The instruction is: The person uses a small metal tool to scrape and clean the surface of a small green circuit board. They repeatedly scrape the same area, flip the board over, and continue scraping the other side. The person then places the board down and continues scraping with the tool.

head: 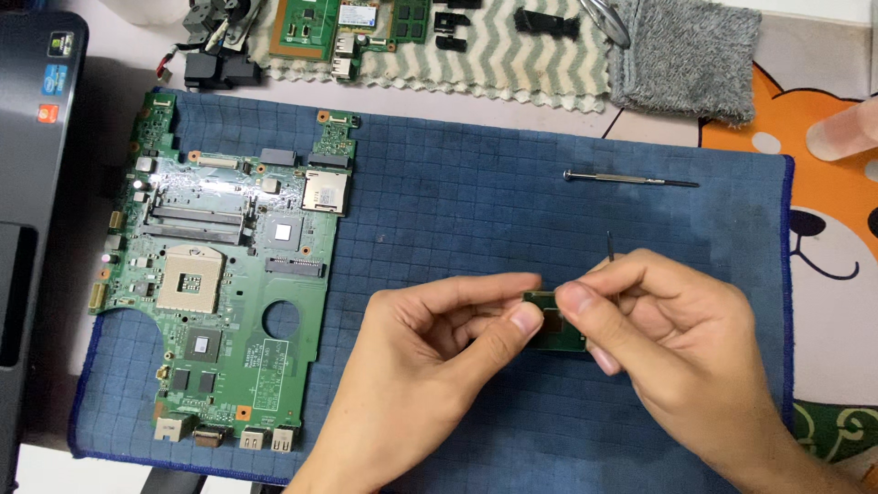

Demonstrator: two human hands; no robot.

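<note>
Over the blue mat (549, 210), both of my hands meet around a small green processor chip (560, 331). My left hand (430, 357) pinches its left edge between thumb and forefinger. My right hand (677, 338) grips its right side, and a thin dark tool tip (610, 245) sticks up from between those fingers. A green laptop motherboard (219, 274) lies flat on the left part of the mat, its square empty socket (190, 277) facing up, well left of my hands.
A slim screwdriver (631, 179) lies on the mat's far right. A black laptop base (27, 183) sits at the left edge. Small circuit boards (338, 27) and black parts (545, 22) rest on a striped towel behind, beside a grey cloth (686, 55).
</note>
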